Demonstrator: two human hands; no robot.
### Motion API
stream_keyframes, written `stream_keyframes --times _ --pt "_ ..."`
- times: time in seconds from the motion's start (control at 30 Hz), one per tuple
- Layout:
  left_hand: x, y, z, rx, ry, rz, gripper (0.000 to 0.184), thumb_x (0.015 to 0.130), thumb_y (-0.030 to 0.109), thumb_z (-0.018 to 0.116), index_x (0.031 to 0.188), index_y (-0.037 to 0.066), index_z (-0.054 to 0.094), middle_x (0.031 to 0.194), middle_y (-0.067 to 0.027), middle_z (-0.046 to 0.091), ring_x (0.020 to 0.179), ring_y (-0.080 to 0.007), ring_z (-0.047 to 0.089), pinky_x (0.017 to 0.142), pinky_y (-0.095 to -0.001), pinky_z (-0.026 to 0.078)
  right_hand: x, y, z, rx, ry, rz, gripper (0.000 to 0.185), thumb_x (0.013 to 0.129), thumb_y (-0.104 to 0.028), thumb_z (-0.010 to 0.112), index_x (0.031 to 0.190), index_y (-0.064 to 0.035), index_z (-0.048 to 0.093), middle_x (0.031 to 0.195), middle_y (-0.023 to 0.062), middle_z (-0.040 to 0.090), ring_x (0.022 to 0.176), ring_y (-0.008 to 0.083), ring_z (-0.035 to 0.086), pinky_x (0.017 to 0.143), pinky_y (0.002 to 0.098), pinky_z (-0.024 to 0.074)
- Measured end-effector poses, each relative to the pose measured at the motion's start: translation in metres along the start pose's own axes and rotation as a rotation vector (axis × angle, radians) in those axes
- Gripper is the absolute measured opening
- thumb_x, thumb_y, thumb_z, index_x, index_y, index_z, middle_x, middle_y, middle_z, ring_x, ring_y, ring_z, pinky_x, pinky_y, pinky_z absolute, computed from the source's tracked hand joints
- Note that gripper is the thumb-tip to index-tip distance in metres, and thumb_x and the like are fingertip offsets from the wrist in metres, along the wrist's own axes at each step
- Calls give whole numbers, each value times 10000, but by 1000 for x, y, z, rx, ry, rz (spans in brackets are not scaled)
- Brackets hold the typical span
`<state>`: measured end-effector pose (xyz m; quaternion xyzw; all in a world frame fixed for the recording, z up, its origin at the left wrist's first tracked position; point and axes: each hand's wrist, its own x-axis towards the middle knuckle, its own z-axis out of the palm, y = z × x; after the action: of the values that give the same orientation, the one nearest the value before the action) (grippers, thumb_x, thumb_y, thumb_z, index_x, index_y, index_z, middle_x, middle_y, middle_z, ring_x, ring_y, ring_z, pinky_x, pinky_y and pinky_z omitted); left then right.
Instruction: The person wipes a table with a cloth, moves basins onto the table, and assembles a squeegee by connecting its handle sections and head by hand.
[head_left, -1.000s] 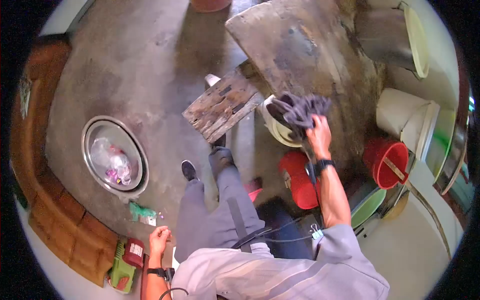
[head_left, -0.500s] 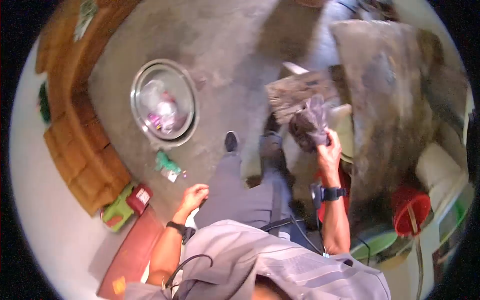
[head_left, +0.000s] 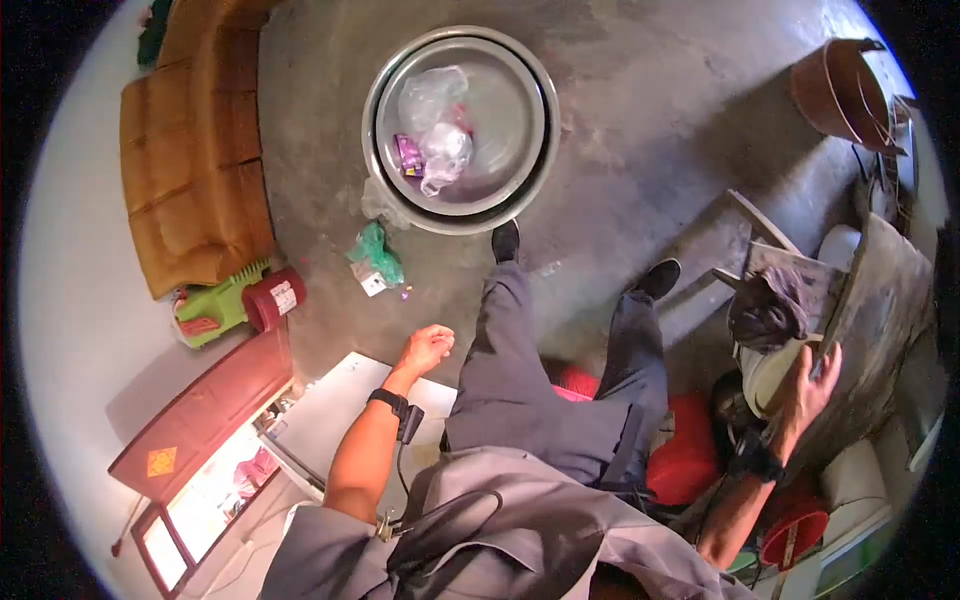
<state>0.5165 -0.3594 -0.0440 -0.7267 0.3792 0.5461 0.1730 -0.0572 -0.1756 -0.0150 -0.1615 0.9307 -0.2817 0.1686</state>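
My right hand (head_left: 808, 390) is at the right with its fingers apart and nothing in it. Just above it, a dark crumpled cloth (head_left: 768, 310) lies on the small wooden stool (head_left: 815, 280), over a pale bucket (head_left: 775, 375). My left hand (head_left: 428, 348) hangs beside my left thigh, its fingers curled; whether it holds anything is hidden. Ahead of my feet, two nested metal basins (head_left: 520, 120) hold clear plastic bags (head_left: 435, 110) and a purple packet (head_left: 408, 155).
A green bag (head_left: 377, 255) lies on the floor below the basins. An orange-brown sofa (head_left: 190, 180) lines the left wall. A wooden board (head_left: 880, 320) leans at the right, near red buckets (head_left: 685, 450). A brown bucket (head_left: 835, 95) stands at the upper right.
The view has swung left, towards the basins. My right hand has let go of the dark cloth, which now rests on the stool. My left hand stays low at my side.
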Motion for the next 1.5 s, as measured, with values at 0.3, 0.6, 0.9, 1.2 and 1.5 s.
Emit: stream_keyframes --times 0.3,0.6,0.9,1.2,1.5 --pt "231 -123 -138 -217 48 79 86 869 79 564 930 93 622 740 17 590 558 -86 541 461 -239 437 -67 -104 292 44 -782 -4 274 910 -204 603 1066 21 624 969 86 672 905 138 607 820 271 465" --pt "386 -113 -197 -556 461 -63 477 911 439 551 1174 42 559 1030 -63 621 868 -155 601 713 -299 492 4 -94 560 -37 -606 -181 631 888 -520 551 1243 1 527 1073 139 640 942 192 597 814 351 474" --pt "479 -82 -191 -1074 621 -192 510 910 562 477 1100 96 560 1043 -46 622 853 -190 574 724 -352 471 26 -132 588 419 -749 402 487 932 -461 519 1178 -43 567 954 14 598 838 137 528 748 275 420" --pt "440 -85 -211 -278 656 160 660 874 329 410 1432 8 262 1503 -172 242 1376 -309 248 1144 -413 151 24 -114 600 482 -315 278 412 930 -460 518 784 -81 585 668 14 541 595 169 485 555 366 417" --pt "383 -150 -281 589 687 712 697 775 120 647 1362 -83 329 1407 -259 370 1297 -326 382 1109 -404 257 -39 -97 468 633 -48 391 454 961 -379 507 654 -56 419 641 -30 372 640 89 321 549 294 321"
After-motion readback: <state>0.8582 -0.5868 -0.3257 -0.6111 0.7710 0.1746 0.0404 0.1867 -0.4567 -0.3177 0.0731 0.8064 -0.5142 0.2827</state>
